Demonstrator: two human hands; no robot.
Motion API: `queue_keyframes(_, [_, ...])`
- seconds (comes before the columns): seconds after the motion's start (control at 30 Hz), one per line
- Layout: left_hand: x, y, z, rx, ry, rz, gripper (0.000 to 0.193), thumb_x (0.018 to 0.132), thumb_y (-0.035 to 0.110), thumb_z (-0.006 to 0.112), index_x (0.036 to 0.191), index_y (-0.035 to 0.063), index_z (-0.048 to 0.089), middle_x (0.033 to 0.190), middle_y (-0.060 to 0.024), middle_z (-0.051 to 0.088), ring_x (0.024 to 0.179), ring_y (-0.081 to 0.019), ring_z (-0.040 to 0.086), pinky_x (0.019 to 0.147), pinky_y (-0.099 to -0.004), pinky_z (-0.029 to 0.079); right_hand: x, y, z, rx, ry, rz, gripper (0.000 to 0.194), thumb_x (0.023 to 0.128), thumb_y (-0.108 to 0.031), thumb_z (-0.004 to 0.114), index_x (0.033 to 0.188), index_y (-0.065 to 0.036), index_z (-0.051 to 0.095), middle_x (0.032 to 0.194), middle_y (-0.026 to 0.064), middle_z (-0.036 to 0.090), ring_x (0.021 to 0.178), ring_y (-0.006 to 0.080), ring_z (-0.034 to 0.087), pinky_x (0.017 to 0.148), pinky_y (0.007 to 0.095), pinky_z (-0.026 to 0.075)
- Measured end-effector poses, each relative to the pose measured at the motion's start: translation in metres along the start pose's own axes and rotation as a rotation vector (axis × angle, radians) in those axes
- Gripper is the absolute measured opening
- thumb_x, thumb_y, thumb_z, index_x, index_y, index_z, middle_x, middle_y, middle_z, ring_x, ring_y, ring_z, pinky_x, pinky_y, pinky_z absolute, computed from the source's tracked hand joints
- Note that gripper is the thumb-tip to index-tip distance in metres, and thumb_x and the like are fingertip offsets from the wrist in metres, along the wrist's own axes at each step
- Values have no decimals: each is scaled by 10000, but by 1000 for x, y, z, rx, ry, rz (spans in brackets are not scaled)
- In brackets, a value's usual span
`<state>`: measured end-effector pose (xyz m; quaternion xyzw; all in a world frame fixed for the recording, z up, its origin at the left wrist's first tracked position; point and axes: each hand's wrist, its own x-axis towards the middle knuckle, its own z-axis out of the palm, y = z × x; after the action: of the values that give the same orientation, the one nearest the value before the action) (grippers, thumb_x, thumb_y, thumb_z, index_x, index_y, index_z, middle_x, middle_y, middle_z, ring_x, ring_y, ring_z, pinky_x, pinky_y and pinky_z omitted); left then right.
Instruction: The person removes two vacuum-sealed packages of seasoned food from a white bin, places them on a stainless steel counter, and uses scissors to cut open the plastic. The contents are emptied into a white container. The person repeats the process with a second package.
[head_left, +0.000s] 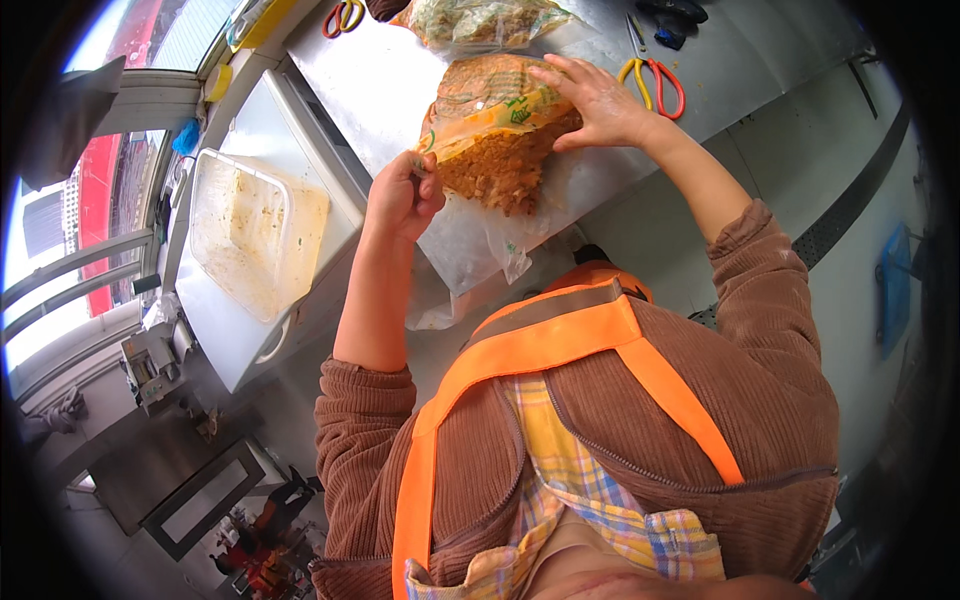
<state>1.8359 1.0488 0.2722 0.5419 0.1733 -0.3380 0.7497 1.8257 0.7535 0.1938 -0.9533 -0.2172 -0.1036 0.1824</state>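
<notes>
On the metal table in front of me lies a clear plastic bag (491, 105) with green print, filled with orange-brown crumbly food (499, 172). The food shows through the bag's near side. My left hand (409, 195) is closed on the bag's left edge, gathering the plastic between thumb and fingers. Spread against the upper right side of the bag is my right hand (604, 101), touching it with the fingers apart. Loose clear plastic (510, 244) hangs over the table's front edge.
A second filled bag (487, 22) lies behind. Scissors with red and yellow handles (652, 82) are right of my right hand; another pair (343, 18) is far left. An empty-looking, stained plastic tub (259, 232) stands on a white chest freezer (262, 120) at left.
</notes>
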Motion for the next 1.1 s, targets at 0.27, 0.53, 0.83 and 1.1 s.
queue_keyframes(0.27, [21, 29, -11, 84, 37, 159, 206, 853, 163, 402, 889, 19, 544, 483, -17, 403, 369, -110, 291, 373, -234, 263, 57, 14, 31, 235, -115, 134, 350, 886, -400, 445, 1152, -207, 566, 1239, 128, 488, 1073, 315, 511, 910, 390, 416])
queue_keyframes(0.53, [-11, -62, -74, 45, 364, 264, 416, 873, 424, 493, 1112, 86, 469, 856, -17, 519, 724, -120, 484, 620, -262, 382, 45, -1, 42, 225, -19, 265, 429, 897, -445, 404, 1189, -158, 533, 1238, 176, 470, 1088, 363, 485, 909, 409, 408])
queue_keyframes(0.83, [-21, -135, -60, 323, 206, 83, 731, 813, 438, 581, 1363, 83, 254, 1314, -121, 384, 1141, -233, 437, 951, -411, 313, 57, -39, 14, 191, -125, -153, 780, 686, -600, 618, 1242, -78, 454, 1350, 207, 343, 1250, 359, 328, 1029, 426, 273])
queue_keyframes(1.1, [-10, -136, -51, 71, 206, 60, 427, 895, 178, 503, 1284, 56, 377, 1095, -83, 561, 909, -141, 542, 740, -263, 418, 68, -47, 16, 368, -85, -328, 156, 789, -107, 602, 878, -18, 510, 988, 123, 551, 941, 326, 513, 815, 383, 417])
